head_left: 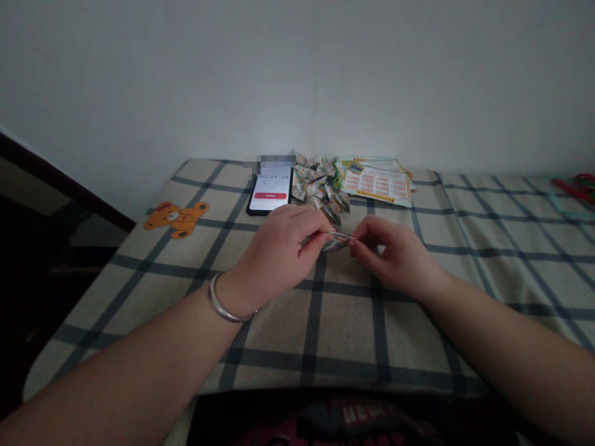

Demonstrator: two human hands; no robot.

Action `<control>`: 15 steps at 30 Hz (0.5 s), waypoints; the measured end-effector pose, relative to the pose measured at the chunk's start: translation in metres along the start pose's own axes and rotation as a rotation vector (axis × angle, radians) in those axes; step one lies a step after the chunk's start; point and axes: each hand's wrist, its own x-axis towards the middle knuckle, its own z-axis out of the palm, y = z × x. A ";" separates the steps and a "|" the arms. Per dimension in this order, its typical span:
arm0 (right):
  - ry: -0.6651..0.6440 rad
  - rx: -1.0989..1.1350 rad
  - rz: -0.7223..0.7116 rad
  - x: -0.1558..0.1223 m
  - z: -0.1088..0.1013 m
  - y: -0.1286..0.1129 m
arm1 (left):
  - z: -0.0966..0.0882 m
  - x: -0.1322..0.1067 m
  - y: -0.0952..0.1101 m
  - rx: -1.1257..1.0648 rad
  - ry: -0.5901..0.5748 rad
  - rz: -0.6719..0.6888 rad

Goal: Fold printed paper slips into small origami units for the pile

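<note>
Checked cloth [344, 328], pale with dark blue-grey bands, covers the table under dim light. At the near edge, dark clothing [353, 418] with pink and pale lettering shows below the tabletop. Two bare forearms reach in from the near left and near right, and a silver bangle [220, 303] circles the left wrist.

Farther in, near the middle of the table, the left hand [288, 241] is closed in a pinch, thumb against the bent fingers, gripping a small printed paper piece [335, 243]. Facing it, the right hand [395, 254] has its thumb and fingertips drawn narrow at the right end of the same piece, with a small gap inside the curl of the fingers. The paper lies between the two hands, its upper edge seen as a thin pale line.

To the left, well apart from the hands, an orange bear figure [174, 218] shows flat on the cloth. Beyond the left hand a phone [270, 189] lies face up, its lit screen showing a timer. Just right of it sits a pile of folded papers [318, 179], and flat printed sheets [379, 186] overlap beside that. Blurred red objects [576, 189] lie at the far right. Behind everything stands a plain pale wall [209, 74].
</note>
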 end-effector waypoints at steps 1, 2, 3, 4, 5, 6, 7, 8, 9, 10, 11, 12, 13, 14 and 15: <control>0.004 -0.032 -0.017 -0.001 -0.001 -0.002 | 0.000 -0.001 0.001 0.034 0.001 0.031; 0.013 -0.069 -0.033 -0.001 -0.001 -0.003 | 0.000 -0.001 0.001 0.049 0.004 0.042; 0.025 -0.103 -0.045 -0.002 -0.001 -0.004 | 0.000 -0.002 0.000 0.047 0.003 0.033; 0.040 -0.130 -0.053 -0.002 -0.001 -0.004 | 0.001 -0.003 -0.001 0.028 -0.001 0.001; 0.052 -0.150 -0.056 -0.002 0.000 -0.004 | 0.002 -0.003 -0.002 -0.001 -0.009 -0.047; 0.060 -0.158 -0.054 -0.002 0.001 -0.003 | 0.003 -0.003 -0.005 -0.029 -0.029 -0.101; 0.063 -0.156 -0.046 -0.001 0.001 -0.002 | 0.004 -0.003 -0.007 -0.050 -0.049 -0.151; 0.062 -0.149 -0.034 0.000 0.002 0.000 | 0.005 -0.003 -0.010 -0.052 -0.081 -0.178; 0.059 -0.138 -0.019 0.001 0.002 0.002 | 0.006 -0.002 -0.012 -0.030 -0.116 -0.190; 0.055 -0.125 -0.004 0.001 0.002 0.004 | 0.007 -0.002 -0.014 -0.015 -0.139 -0.200; 0.052 -0.106 0.010 0.002 0.002 0.006 | 0.007 -0.001 -0.015 0.004 -0.163 -0.200; 0.050 -0.083 0.020 0.003 0.002 0.007 | 0.007 -0.001 -0.015 0.020 -0.178 -0.199; 0.048 -0.056 0.028 0.003 0.002 0.008 | 0.006 -0.001 -0.014 0.029 -0.189 -0.200; 0.048 -0.024 0.034 0.003 0.002 0.009 | 0.005 0.000 -0.012 0.042 -0.204 -0.195; 0.050 0.011 0.035 0.003 0.002 0.009 | 0.004 -0.001 -0.010 0.051 -0.202 -0.203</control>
